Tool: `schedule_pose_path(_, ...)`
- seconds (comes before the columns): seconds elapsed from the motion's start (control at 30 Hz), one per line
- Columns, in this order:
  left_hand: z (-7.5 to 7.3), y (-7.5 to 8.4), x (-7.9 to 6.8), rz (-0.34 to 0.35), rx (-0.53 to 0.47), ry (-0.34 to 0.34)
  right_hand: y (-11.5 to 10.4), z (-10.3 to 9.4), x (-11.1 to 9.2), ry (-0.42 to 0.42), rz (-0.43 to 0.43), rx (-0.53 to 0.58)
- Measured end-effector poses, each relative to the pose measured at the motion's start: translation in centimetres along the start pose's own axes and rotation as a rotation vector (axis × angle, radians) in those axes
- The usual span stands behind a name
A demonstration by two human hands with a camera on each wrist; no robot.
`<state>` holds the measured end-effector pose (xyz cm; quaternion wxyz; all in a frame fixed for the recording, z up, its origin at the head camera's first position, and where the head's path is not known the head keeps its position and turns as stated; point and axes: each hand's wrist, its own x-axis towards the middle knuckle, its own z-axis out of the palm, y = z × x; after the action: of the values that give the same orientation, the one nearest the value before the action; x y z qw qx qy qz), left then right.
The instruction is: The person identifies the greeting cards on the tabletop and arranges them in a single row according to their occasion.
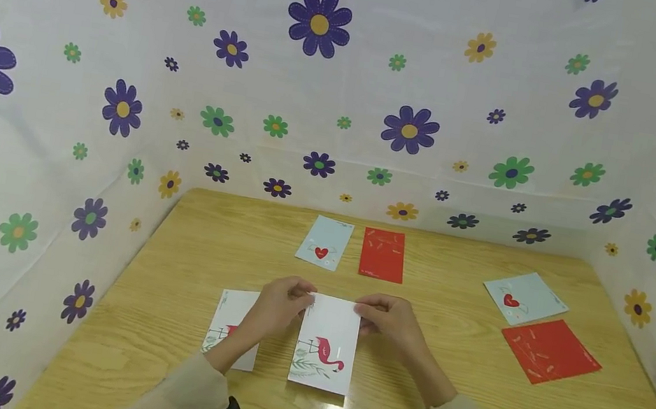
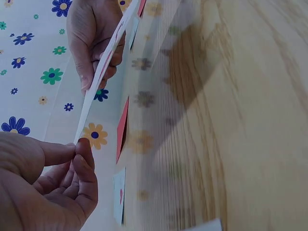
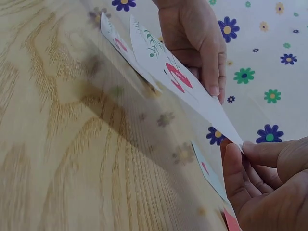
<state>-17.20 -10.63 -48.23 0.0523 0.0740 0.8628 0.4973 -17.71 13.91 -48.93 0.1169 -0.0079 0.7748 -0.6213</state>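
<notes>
Both hands hold one white card with a pink flamingo and green leaves [image 1: 324, 345], raised off the table. My left hand [image 1: 281, 307] pinches its upper left corner between thumb and fingers. At the upper right corner, my right hand [image 1: 391, 323] pinches it the same way. In the wrist views the card [image 2: 103, 67] stands tilted above the wood, seen nearly edge-on in the left one. A second flamingo card [image 1: 236, 311] lies on the table to the left, partly covered by the left hand and forearm.
Toward the back lie a pale blue card with a red heart [image 1: 325, 241] and a red card [image 1: 383, 255]. Another blue heart card [image 1: 526, 298] and red card [image 1: 550, 352] lie at the right. Flowered cloth [image 1: 359, 82] surrounds the wooden table [image 1: 447, 300].
</notes>
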Motion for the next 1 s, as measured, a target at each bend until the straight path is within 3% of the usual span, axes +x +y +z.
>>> schedule_pose_path(0.5, -3.4, -1.7, 0.3, -0.054, 0.09, 0.02, -0.6, 4.3, 1.2, 0.0, -0.058, -0.034)
schedule_pose_path(1.0, -2.8, -1.9, 2.2, -0.108, 0.213, 0.029, 0.0, 5.1, 3.0, 0.059, -0.109, -0.188)
